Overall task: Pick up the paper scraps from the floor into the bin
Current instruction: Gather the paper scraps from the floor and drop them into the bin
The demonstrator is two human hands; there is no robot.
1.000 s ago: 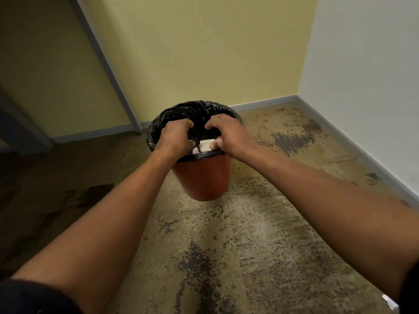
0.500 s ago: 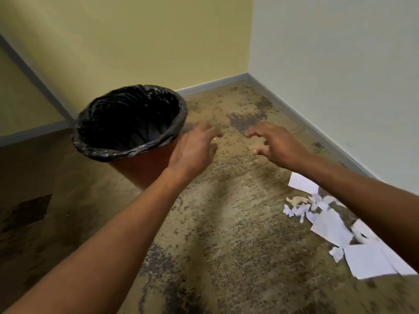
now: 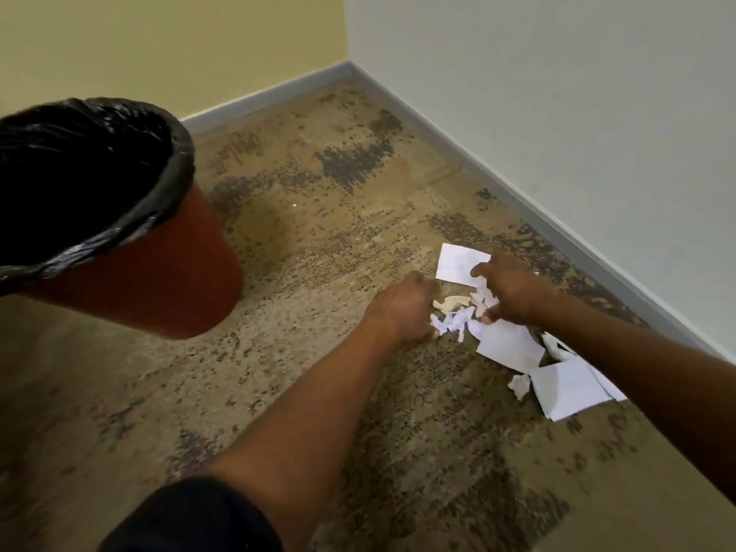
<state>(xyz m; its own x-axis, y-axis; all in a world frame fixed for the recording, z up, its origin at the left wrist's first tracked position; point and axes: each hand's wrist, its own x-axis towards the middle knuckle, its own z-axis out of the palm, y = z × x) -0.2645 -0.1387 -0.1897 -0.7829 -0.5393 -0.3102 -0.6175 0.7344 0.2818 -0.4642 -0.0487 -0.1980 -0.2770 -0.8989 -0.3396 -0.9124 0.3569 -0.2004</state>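
Torn white paper scraps lie on the speckled floor at the right: a small crumpled pile (image 3: 456, 318), a flat sheet (image 3: 458, 261) behind it, and larger sheets (image 3: 565, 386) nearer me. My left hand (image 3: 400, 308) is down at the left edge of the crumpled pile, its fingers bent toward the pile and touching it. My right hand (image 3: 513, 292) is spread over the pile's right side, with one finger on the flat sheet. Neither hand has lifted any paper. The orange bin (image 3: 167, 280) with a black liner stands at the left, apart from both hands.
A white wall (image 3: 557, 93) with a grey skirting board (image 3: 517, 193) runs close behind the scraps on the right. It meets a yellow wall (image 3: 159, 41) in the far corner. Bare speckled floor (image 3: 318, 233) lies between the bin and the paper.
Both hands left the bin's rim, swung right and dropped to the floor. They now touch the paper scraps. The view turned right and down, so the bin sits at the left.
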